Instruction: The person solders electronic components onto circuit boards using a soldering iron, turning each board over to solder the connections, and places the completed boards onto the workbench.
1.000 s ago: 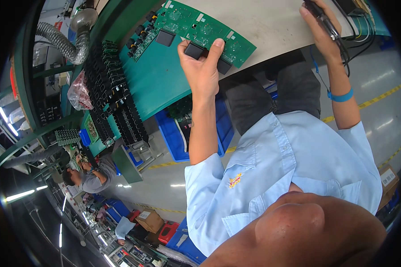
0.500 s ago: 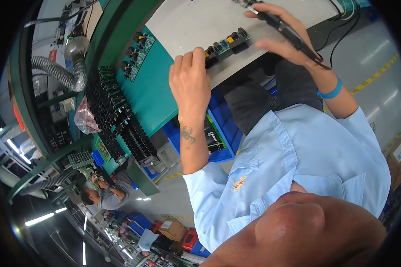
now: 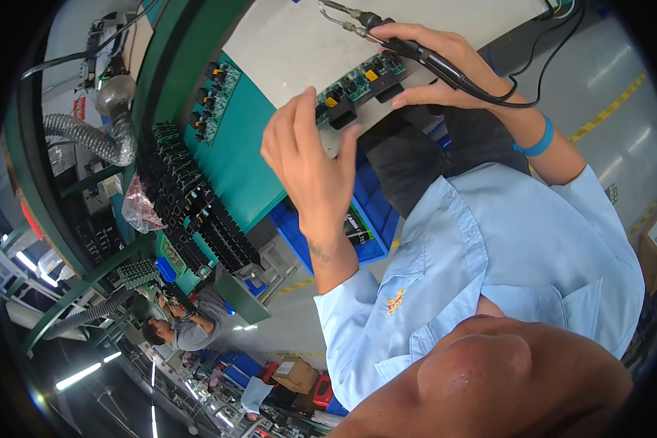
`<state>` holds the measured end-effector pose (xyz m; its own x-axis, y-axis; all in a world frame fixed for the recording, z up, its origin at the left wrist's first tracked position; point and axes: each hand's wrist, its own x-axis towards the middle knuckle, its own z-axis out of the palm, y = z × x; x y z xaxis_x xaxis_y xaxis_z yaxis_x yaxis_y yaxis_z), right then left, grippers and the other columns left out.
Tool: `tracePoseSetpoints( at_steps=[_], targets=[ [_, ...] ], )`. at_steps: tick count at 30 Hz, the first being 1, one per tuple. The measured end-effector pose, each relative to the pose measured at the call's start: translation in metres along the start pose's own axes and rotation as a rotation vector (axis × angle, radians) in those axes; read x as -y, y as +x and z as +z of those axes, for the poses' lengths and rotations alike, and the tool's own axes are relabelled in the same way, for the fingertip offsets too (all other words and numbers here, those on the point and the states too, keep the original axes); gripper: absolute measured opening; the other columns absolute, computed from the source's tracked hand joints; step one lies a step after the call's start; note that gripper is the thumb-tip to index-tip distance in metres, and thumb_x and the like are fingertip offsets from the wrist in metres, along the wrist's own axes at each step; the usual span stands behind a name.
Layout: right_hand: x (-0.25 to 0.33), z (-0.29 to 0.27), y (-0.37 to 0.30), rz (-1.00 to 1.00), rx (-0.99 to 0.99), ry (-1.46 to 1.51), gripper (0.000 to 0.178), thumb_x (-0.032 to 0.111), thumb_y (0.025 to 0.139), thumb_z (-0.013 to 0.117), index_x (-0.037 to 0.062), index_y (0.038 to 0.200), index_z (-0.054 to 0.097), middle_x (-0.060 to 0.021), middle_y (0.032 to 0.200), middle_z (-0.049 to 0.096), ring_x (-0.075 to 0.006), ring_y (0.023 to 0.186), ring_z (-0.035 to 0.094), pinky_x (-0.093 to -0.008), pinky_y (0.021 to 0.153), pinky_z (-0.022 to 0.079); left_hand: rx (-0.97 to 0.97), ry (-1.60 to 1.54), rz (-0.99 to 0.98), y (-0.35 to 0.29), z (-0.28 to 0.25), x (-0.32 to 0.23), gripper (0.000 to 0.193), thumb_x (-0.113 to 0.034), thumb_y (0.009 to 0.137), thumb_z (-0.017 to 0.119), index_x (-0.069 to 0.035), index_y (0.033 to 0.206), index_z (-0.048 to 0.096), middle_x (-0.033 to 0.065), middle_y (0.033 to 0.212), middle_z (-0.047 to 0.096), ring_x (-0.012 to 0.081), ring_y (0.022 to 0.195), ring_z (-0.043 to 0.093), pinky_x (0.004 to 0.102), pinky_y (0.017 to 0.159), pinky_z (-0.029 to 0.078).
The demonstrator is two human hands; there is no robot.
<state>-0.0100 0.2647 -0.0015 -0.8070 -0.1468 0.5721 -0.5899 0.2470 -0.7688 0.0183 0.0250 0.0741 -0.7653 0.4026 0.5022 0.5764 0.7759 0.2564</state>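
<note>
A narrow green circuit board (image 3: 352, 87) with black block connectors and small yellow parts lies near the front edge of a white work surface (image 3: 285, 47). My left hand (image 3: 306, 150) is open at the board's left end, its thumb and fingers apart around a black connector (image 3: 341, 114). In my right hand (image 3: 452, 69) is a black-handled soldering iron (image 3: 425, 57) with a slim metal feed arm beside its tip. The metal end points up and left, over the white surface beyond the board. My right thumb reaches toward the board's right end.
Another populated board (image 3: 215, 102) lies on the green mat (image 3: 252, 157). Rows of black-connector boards (image 3: 197, 201) stand at the left, beside a flexible metal duct (image 3: 84, 128). A blue bin (image 3: 376, 244) sits below the bench edge. The iron's cable (image 3: 540, 87) loops right. A co-worker (image 3: 190, 325) works farther off.
My left hand has opened from its closed grip at the board's left end. My right hand has moved left and down with the iron, toward the board.
</note>
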Motion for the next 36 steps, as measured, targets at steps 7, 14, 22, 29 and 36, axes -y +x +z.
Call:
tracePoseSetpoints(
  at_steps=[7, 14, 22, 29, 36],
  targets=[
    [-0.013, 0.004, -0.013, 0.294, 0.209, -0.079, 0.071, 0.015, 0.081, 0.089, -0.0007, 0.141, 0.055, -0.0146, 0.123, 0.07, -0.0237, 0.11, 0.068, -0.0317, 0.095, 0.055, -0.094, -0.51, 0.2, -0.022, -0.045, -0.076, 0.046, -0.012, 0.073, 0.093, -0.014, 0.094, 0.052, 0.0046, 0.095, 0.063, 0.0199, 0.083, 0.057, 0.0339, 0.067, 0.048],
    [-0.019, -0.006, -0.02, -0.089, 0.164, -0.38, 0.084, 0.014, 0.072, 0.095, -0.001, 0.143, 0.053, -0.0142, 0.131, 0.066, -0.0247, 0.114, 0.067, -0.0331, 0.1, 0.054, -0.223, -0.581, 0.148, -0.015, -0.031, -0.096, 0.01, -0.019, 0.071, 0.071, -0.011, 0.075, 0.066, 0.0012, 0.075, 0.064, 0.0181, 0.065, 0.054, 0.0368, 0.072, 0.045],
    [-0.014, 0.004, -0.004, -0.173, 0.15, -0.425, 0.09, 0.012, 0.067, 0.097, -0.0015, 0.144, 0.052, -0.0145, 0.137, 0.064, -0.0254, 0.116, 0.067, -0.0341, 0.104, 0.053, -0.143, -0.577, 0.198, -0.008, -0.04, -0.081, 0.03, -0.014, 0.066, 0.083, -0.016, 0.083, 0.059, 0.0011, 0.088, 0.061, 0.0181, 0.071, 0.051, 0.0344, 0.066, 0.041],
    [-0.018, 0.007, -0.016, 0.048, 0.159, -0.326, 0.09, 0.01, 0.067, 0.096, -0.002, 0.145, 0.051, -0.0152, 0.139, 0.062, -0.0258, 0.118, 0.066, -0.0347, 0.106, 0.052, 0.015, -0.698, -0.092, -0.012, -0.041, -0.1, 0.035, -0.013, 0.055, 0.088, -0.015, 0.081, 0.064, 0.0036, 0.093, 0.063, 0.021, 0.075, 0.053, 0.0346, 0.065, 0.044],
    [-0.019, -0.012, -0.013, -0.269, 0.099, -0.541, 0.087, 0.011, 0.07, 0.094, -0.0027, 0.145, 0.051, -0.0153, 0.138, 0.063, -0.0258, 0.118, 0.066, -0.0346, 0.106, 0.051, -0.144, -0.335, 0.145, -0.026, 0.024, -0.004, 0.041, -0.018, 0.071, 0.086, -0.008, 0.107, 0.07, 0.0085, 0.111, 0.068, 0.0273, 0.1, 0.061, 0.0404, 0.091, 0.047]
  ],
)
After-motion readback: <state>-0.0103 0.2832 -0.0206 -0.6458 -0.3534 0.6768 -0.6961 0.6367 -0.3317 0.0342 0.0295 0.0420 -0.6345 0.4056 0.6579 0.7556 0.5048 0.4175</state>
